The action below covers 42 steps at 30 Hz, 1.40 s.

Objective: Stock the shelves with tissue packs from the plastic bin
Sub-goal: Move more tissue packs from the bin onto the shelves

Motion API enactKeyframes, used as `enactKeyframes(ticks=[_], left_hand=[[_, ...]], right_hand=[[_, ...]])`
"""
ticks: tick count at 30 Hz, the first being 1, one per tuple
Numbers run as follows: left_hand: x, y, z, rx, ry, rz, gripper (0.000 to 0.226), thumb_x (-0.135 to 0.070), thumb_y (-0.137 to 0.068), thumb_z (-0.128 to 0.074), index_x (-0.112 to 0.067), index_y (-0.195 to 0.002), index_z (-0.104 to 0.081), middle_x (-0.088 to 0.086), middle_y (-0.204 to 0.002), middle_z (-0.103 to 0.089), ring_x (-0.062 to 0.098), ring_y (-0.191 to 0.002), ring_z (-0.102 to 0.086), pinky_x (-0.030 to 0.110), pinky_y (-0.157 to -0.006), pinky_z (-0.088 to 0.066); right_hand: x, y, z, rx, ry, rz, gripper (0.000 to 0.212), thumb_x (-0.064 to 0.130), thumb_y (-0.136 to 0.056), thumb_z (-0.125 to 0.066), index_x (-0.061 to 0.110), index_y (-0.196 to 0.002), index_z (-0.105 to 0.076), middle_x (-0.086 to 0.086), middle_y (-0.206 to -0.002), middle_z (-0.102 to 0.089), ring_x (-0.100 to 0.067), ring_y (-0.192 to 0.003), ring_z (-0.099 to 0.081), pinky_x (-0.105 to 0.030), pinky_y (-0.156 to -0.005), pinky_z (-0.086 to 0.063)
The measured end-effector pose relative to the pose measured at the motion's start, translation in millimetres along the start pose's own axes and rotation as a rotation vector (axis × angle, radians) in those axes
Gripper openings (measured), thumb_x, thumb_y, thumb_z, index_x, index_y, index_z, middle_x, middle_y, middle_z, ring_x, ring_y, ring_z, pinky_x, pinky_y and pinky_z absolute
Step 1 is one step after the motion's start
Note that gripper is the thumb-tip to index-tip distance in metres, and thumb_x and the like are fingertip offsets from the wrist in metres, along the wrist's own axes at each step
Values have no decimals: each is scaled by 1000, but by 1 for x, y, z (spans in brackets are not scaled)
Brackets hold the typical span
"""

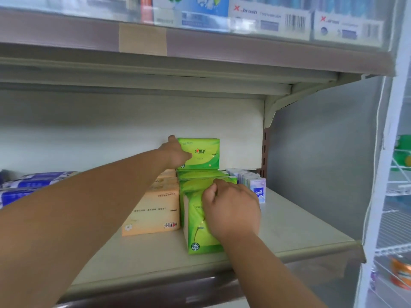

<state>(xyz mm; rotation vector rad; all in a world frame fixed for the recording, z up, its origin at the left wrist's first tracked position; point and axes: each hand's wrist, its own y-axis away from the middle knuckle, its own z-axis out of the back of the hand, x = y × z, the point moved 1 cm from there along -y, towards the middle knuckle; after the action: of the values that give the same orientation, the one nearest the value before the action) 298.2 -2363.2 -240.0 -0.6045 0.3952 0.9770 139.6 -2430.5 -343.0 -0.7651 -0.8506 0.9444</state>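
On the grey shelf [289,227] a row of green tissue packs runs from front to back. My left hand [175,152] reaches deep and grips the left edge of an upright green pack [202,153] standing on top of the row at the back. My right hand [231,210] is closed over the top of the front green pack [198,232], which stands near the shelf's front edge. A row of orange tissue packs [153,214] lies directly left of the green row. The plastic bin is not in view.
Small pocket tissue packs [255,185] stand right of the green row. Blue-wrapped rolls [29,185] lie at the far left. The shelf above [200,45] holds toothbrush boxes. A white wire rack [398,196] with goods is at the right.
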Motion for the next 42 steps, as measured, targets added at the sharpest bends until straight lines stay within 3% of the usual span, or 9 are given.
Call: enactKeyframes(ticks=[4, 6, 8, 12, 15, 19, 25, 29, 42], left_hand=[[5, 59, 10, -170, 59, -238, 58, -19, -87, -61, -19, -140, -37, 10, -136, -39, 30, -130, -32, 28, -95, -31], [17, 102, 16, -223, 155, -391, 42, -10, -86, -59, -22, -126, -51, 2, -127, -45, 26, -126, -35, 28, -96, -32], [32, 152, 18, -256, 288, -445, 32, -5, -86, -58, -27, -110, -56, -11, -110, -49, 19, -114, -46, 29, -92, -38], [67, 276, 6, -291, 605, -392, 26, 2, -87, -57, -24, -93, -61, -20, -90, -61, -3, -83, -56, 13, -74, -42], [124, 374, -38, -222, 718, -275, 27, -7, -87, -54, -32, -87, -63, -20, -87, -67, 0, -84, -62, 13, -78, -47], [233, 484, -125, -101, 796, 133, 31, 3, -91, -53, -25, -96, -66, -10, -96, -69, -2, -88, -64, 20, -86, -49], [345, 618, -209, 55, 895, 560, 20, 1, -93, -55, -14, -96, -68, 7, -96, -70, 23, -93, -66, 37, -87, -53], [368, 649, -224, 77, 800, 605, 18, -6, -94, -56, -5, -107, -68, 7, -103, -71, 15, -94, -67, 24, -84, -54], [432, 655, -224, 59, 606, 720, 19, -9, -93, -59, -7, -108, -69, 6, -103, -70, 14, -94, -64, 22, -83, -47]], right_hand=[[-3, -12, 22, 310, -79, -28, 43, 42, -101, -25, 18, -113, -58, -9, -109, -67, -31, -104, -56, -36, -85, -38], [-2, -11, 42, 311, -110, -30, 43, 43, -102, -33, 15, -128, -53, -10, -122, -63, -31, -117, -52, -39, -103, -33], [6, 8, 61, 140, -160, 31, 38, 37, -100, -41, 13, -123, -58, -9, -117, -65, -31, -113, -53, -43, -108, -33], [43, 108, 87, 9, -465, 70, 31, 31, -90, -47, 9, -106, -63, -7, -100, -66, -29, -96, -57, -39, -86, -44], [68, 223, 88, 268, -639, -126, 33, 37, -89, -44, 15, -108, -60, -1, -104, -64, -20, -100, -57, -36, -85, -46], [84, 379, 77, 529, -672, -385, 30, 36, -86, -48, 18, -106, -60, 1, -101, -67, -19, -96, -63, -36, -86, -50], [92, 545, 81, 936, -597, -577, 17, 22, -93, -58, 17, -109, -64, 5, -92, -66, -10, -85, -62, -24, -78, -49], [99, 592, 82, 1024, -555, -659, 18, 22, -94, -57, 17, -111, -62, 8, -92, -64, -2, -80, -59, -14, -69, -46], [129, 627, 47, 1251, -479, -599, 27, 16, -88, -59, 14, -116, -59, 12, -83, -59, -11, -82, -60, -28, -76, -49]])
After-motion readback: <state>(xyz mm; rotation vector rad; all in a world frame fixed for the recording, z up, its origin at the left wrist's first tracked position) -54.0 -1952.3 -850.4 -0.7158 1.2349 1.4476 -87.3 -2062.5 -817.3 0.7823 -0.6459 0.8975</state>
